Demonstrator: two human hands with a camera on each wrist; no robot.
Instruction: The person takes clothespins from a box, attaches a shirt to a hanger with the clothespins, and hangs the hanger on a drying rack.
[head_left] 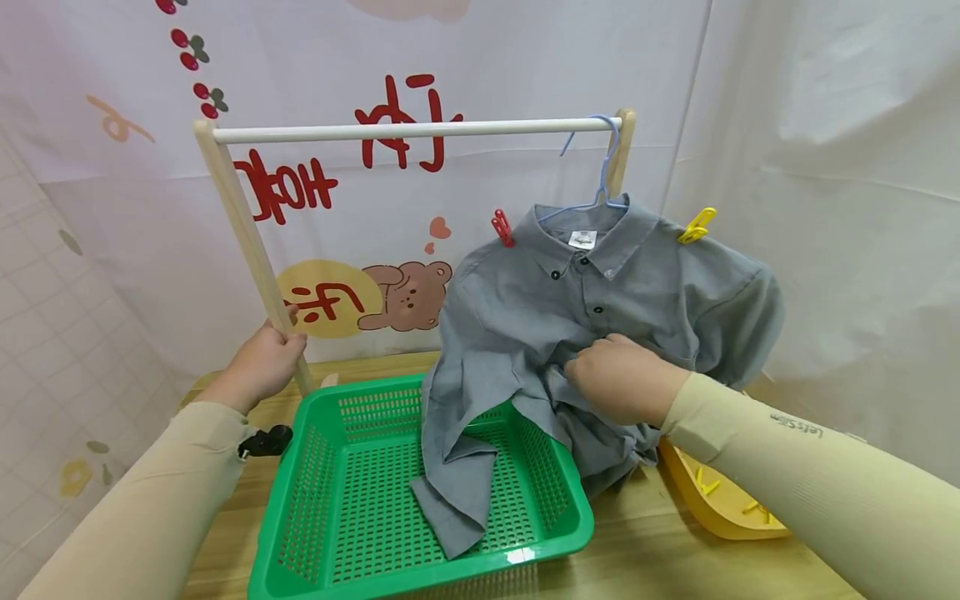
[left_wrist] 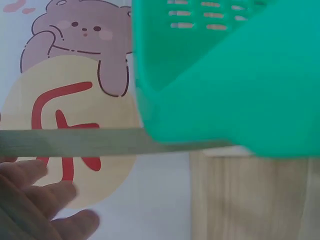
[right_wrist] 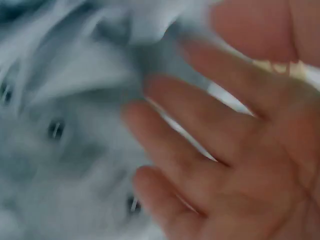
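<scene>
A grey button-up shirt (head_left: pixel 517 308) hangs on a blue hanger (head_left: pixel 604 171), hooked over the right end of the rack's white rod (head_left: pixel 420 129). A red clothespin (head_left: pixel 502 227) sits at one shoulder and a yellow clothespin (head_left: pixel 697 225) at the other. My right hand (head_left: pixel 618 379) is at the shirt's front below the collar; in the right wrist view its fingers (right_wrist: pixel 170 135) are extended and spread against the cloth. At the rack's left side, my left hand (head_left: pixel 266 358) holds the wooden post (head_left: pixel 251 242), thumb in front.
A green perforated basket (head_left: pixel 360 500) stands before the rack, with part of the shirt's lower cloth hanging into it. To the right, partly behind my forearm, is a yellow tray (head_left: pixel 693 500) holding several yellow clothespins (head_left: pixel 705 482). A printed curtain (head_left: pixel 510 50) forms the backdrop.
</scene>
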